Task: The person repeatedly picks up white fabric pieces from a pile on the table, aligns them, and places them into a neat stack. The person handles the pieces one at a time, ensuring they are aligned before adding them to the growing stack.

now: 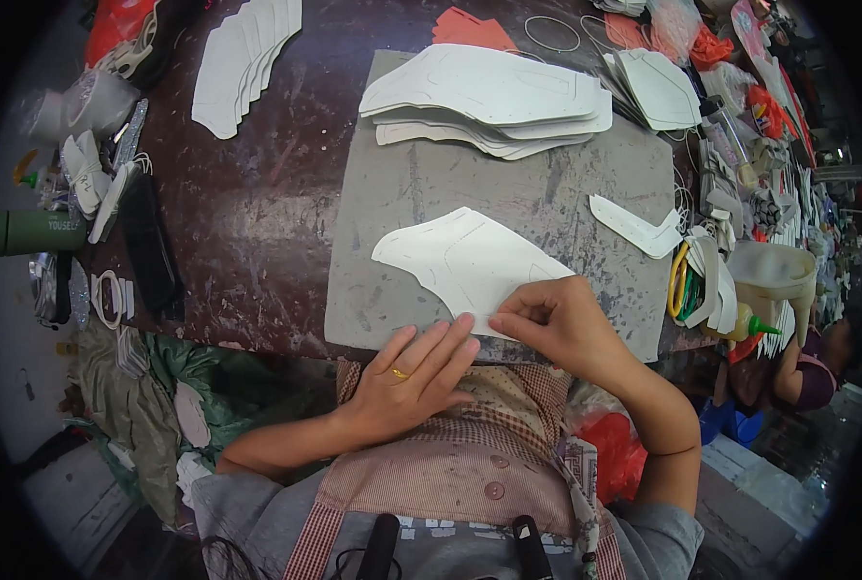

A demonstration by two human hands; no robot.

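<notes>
A white cut piece (470, 256), shaped like a shoe-upper part with fine marked lines, lies flat on the grey board (354, 300) in front of me. My left hand (414, 372), with a ring on one finger, is stretched out; its fingertips touch the piece's near edge. At that same edge, to the right, my right hand (557, 319) makes a pinch over the piece, thumb against forefinger. What sits between those fingertips is too small to make out. Beyond the piece, a stack of similar white pieces (489, 92) rests at the board's far end.
More white pieces (243, 63) fan out at the far left of the dark table (247, 213). An angled white strip (634, 225) lies on the board's right. A green-capped bottle (748, 324), a yellow ring (678, 280) and a plastic tub (774, 266) crowd the right edge; a green cup (40, 233) stands left.
</notes>
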